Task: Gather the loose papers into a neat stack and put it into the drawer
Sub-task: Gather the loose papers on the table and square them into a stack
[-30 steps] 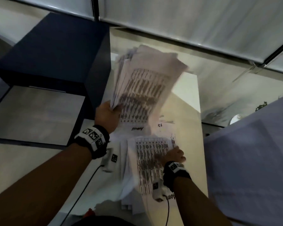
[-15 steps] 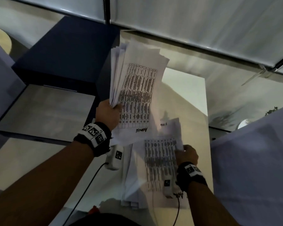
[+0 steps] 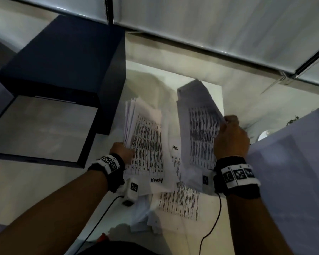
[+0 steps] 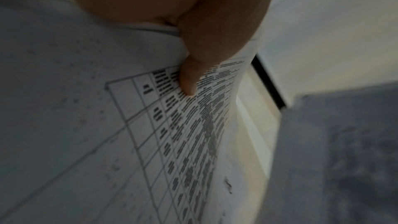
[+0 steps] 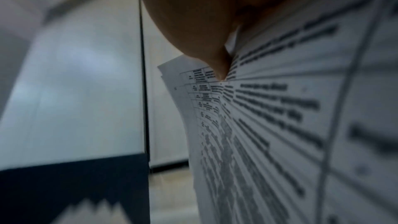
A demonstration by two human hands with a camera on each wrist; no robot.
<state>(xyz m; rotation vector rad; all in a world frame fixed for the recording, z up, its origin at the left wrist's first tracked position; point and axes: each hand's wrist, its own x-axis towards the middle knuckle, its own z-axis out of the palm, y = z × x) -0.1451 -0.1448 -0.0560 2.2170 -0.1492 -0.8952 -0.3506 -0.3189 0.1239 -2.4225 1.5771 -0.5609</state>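
Note:
My left hand [image 3: 122,150] grips a thick sheaf of printed papers [image 3: 145,140] by its left edge, low over the white table [image 3: 206,234]. In the left wrist view its thumb [image 4: 189,77] presses on the top sheet [image 4: 163,134]. My right hand [image 3: 229,134] pinches a few lifted sheets [image 3: 199,129] by their right edge, held tilted to the right of the sheaf. The right wrist view shows a fingertip [image 5: 219,69] on those sheets [image 5: 269,125]. More loose papers [image 3: 179,201] lie spread on the table under both hands. The open drawer [image 3: 39,127] of the dark cabinet [image 3: 63,57] stands at left.
White panels [image 3: 210,21] run along the back. A grey surface [image 3: 293,172] rises at the right beside the table. Black cables [image 3: 215,221] trail from both wrist bands toward me. The table's far end [image 3: 173,78] is bare.
My left hand has lowered the sheaf from high above the table to just over it. My right hand has lifted sheets off the table and raised them to the right.

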